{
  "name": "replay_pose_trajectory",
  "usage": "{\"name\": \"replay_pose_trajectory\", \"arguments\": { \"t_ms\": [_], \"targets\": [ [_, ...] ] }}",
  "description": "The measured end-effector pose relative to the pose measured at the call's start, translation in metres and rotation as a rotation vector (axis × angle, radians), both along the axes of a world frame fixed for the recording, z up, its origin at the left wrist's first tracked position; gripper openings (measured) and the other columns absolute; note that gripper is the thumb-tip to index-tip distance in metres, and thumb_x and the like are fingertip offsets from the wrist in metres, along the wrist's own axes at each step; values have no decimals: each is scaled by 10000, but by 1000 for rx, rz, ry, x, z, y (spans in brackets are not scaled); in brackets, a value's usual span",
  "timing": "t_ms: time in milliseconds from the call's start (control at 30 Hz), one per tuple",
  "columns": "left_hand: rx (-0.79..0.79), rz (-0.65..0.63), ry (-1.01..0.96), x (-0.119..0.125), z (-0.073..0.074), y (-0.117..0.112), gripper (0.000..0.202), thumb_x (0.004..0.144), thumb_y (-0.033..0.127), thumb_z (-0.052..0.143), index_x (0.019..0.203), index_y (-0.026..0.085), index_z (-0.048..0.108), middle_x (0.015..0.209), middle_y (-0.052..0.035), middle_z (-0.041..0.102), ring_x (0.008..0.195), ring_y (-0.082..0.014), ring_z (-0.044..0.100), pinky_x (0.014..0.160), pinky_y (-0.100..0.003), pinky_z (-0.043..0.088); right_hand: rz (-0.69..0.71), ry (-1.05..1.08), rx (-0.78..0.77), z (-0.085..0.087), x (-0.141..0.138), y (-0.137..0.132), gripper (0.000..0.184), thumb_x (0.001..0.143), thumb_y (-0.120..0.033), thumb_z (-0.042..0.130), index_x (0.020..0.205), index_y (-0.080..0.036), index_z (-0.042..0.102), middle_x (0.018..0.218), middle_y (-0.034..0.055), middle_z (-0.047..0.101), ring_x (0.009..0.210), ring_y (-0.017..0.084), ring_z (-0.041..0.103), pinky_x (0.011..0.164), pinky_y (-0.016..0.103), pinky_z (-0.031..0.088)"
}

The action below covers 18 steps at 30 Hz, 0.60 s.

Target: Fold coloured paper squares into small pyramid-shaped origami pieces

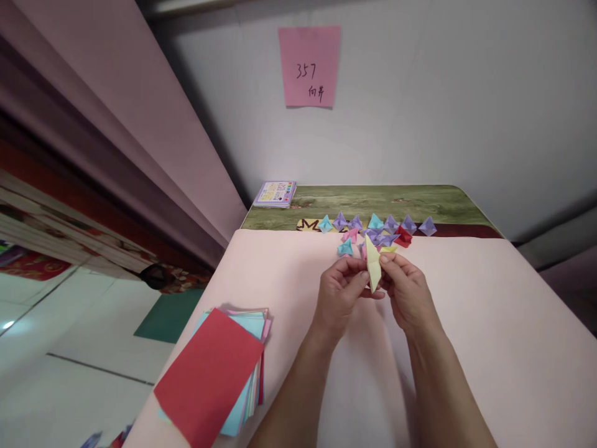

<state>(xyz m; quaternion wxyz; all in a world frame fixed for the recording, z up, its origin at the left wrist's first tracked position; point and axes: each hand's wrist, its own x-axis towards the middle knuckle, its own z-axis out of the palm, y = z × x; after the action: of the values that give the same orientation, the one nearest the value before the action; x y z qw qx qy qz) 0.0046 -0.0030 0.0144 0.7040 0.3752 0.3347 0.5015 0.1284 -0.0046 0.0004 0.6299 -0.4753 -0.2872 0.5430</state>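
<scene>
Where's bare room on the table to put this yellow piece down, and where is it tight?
Widest bare cloth lies right of the right hand, out to its edge. A smaller strip runs between the paper stack and the left hand. Crowded: the folded pieces just beyond the yellow piece.

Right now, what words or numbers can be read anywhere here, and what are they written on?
"357": handwritten on the pink note stuck to the wall.
Two handwritten characters under it, seemingly "向井": same note.
The packet at the far corner of the table: print too small to read.
The yellow folded paper between the left hand and right hand: no writing shows.
</scene>
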Motion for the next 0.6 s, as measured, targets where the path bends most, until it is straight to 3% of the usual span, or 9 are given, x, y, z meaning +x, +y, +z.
{"name": "replay_pose_trajectory", "arguments": {
  "t_ms": [600],
  "targets": [
    [56, -28, 76, 0, 1, -1, 199, 746, 259, 716, 900, 148, 659, 881, -66, 673, 839, -195, 660, 643, -293, 610, -60, -90, 47, -3, 3, 1, 229, 767, -425, 743, 782, -207, 676, 592, -23, 596, 497, 114, 507, 515, 255, 455]
  ]
}}
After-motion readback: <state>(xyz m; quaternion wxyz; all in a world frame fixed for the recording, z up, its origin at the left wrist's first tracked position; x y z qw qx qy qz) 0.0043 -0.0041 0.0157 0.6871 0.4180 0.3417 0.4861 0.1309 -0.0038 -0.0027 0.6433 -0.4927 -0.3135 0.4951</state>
